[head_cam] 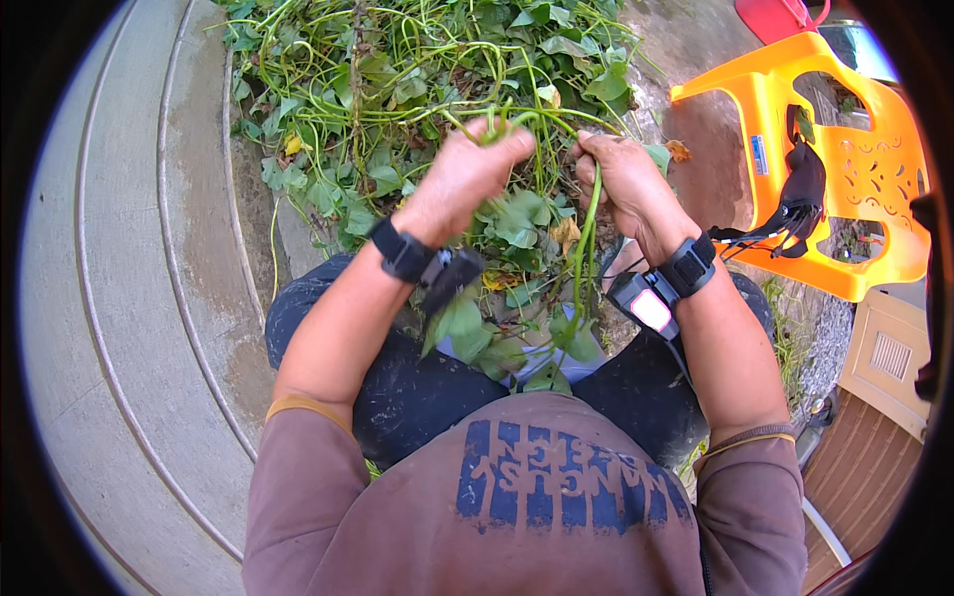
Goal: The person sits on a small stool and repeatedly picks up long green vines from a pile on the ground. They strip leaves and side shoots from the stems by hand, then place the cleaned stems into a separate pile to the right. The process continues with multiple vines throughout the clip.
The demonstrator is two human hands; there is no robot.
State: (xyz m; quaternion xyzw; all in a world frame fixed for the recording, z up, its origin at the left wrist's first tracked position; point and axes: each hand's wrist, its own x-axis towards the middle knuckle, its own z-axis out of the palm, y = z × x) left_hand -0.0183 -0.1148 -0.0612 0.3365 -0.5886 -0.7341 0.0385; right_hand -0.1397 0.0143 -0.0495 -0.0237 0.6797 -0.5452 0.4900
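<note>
Green leafy vine stems run between my two hands, above a pile of cut vines (387,89). My left hand (477,167), blurred, is closed around several stems, whose ends stick up past its thumb. Closed at the right, my right hand (630,179) pinches a stem between thumb and fingers. From it long green stems (585,246) hang toward my lap, with leaves at their lower ends. More leaves (469,328), blurred, hang below my left hand. Each wrist wears a black strap with a small device. Something pale lies beneath the leaves between my knees, mostly hidden.
An orange plastic chair (835,141) lies at the right with a black strapped item (805,194) on it. A red plastic object (775,18) is beyond it. Concrete steps (134,246) curve along the left. A beige vented panel (887,357) is at the lower right.
</note>
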